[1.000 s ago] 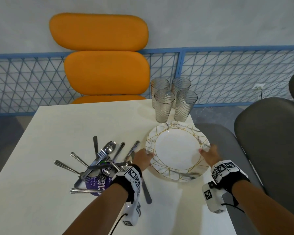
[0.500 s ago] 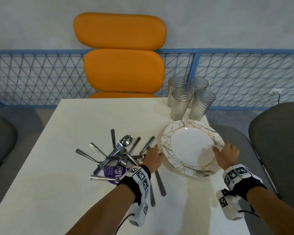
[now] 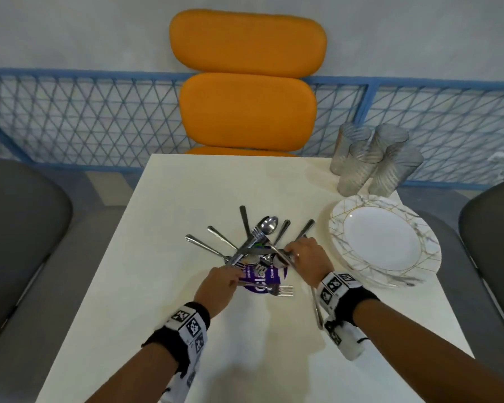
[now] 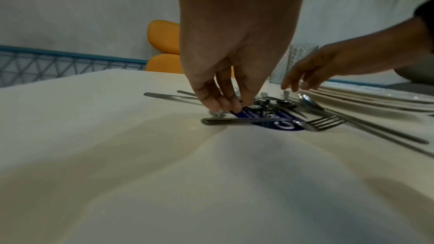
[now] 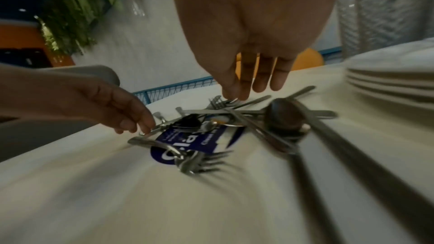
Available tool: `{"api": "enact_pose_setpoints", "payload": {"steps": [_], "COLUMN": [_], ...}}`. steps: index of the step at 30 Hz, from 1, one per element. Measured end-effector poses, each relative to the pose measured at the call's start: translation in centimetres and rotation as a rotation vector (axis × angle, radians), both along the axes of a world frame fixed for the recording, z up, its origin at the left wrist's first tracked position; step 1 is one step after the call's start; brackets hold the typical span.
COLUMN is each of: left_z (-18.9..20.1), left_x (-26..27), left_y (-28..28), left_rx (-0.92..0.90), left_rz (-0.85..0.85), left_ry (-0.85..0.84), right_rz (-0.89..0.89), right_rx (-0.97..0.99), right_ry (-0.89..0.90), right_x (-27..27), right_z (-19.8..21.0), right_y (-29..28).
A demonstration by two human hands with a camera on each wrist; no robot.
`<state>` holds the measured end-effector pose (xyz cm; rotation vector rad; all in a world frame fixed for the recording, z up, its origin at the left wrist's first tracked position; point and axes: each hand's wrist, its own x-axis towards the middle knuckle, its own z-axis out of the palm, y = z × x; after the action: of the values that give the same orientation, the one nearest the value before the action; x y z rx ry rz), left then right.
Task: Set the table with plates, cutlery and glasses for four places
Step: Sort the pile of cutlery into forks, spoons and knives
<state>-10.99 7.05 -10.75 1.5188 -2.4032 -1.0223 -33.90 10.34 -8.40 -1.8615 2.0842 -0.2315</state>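
A heap of forks, spoons and knives [image 3: 253,248] lies mid-table on a round purple label [image 3: 262,282]. My left hand [image 3: 233,279] pinches a handle end at the heap's near-left edge, seen close in the left wrist view [image 4: 225,107] and from the right wrist [image 5: 143,125]. My right hand [image 3: 290,254] is over the heap's right side, thumb and forefinger pinching a piece of cutlery [image 5: 234,96], the other fingers straight. One fork [image 3: 274,289] lies loose nearest me. A stack of marbled plates [image 3: 384,242] sits at the right edge, with several ribbed glasses [image 3: 373,161] behind it.
An orange chair [image 3: 248,109] stands at the far side of the white table [image 3: 186,184], grey chairs at left [image 3: 18,228] and right [image 3: 495,228]. A blue mesh fence [image 3: 85,120] runs behind. Long handles [image 3: 316,303] lie under my right wrist.
Both hands let go of the plate stack and moved left onto the cutlery heap. The plates stay at the right edge. My view has swung left.
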Motion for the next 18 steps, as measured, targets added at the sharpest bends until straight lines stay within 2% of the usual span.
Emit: {"api": "enact_pose_setpoints", "payload": {"steps": [3, 5, 9, 15, 18], "left_z": [-0.4, -0.5, -0.6, -0.6, -0.1], "left_x": [1.3, 1.4, 1.7, 2.8, 2.7], "left_y": [-0.8, -1.0, -1.3, -1.8, -2.6], "left_rx": [-0.059, -0.119, -0.148, -0.106, -0.045], "left_rz": [-0.104, -0.171, -0.256, -0.265, -0.218], "left_ry": [-0.118, -0.152, -0.197, -0.064, 0.044], "right_rz": [0.131, 0.163, 0.110, 0.048, -0.015], "right_rx": [0.052, 0.081, 0.127, 0.102, 0.074], "right_ry": [0.062, 0.168, 0.313, 0.222, 0.024], "right_x": [3.7, 5.5, 7.2, 7.0, 6.6], "right_z": [-0.2, -0.4, -0.9, -0.3, 1.3], "right_y": [-2.0, -3.1, -4.2, -4.4, -4.9]}}
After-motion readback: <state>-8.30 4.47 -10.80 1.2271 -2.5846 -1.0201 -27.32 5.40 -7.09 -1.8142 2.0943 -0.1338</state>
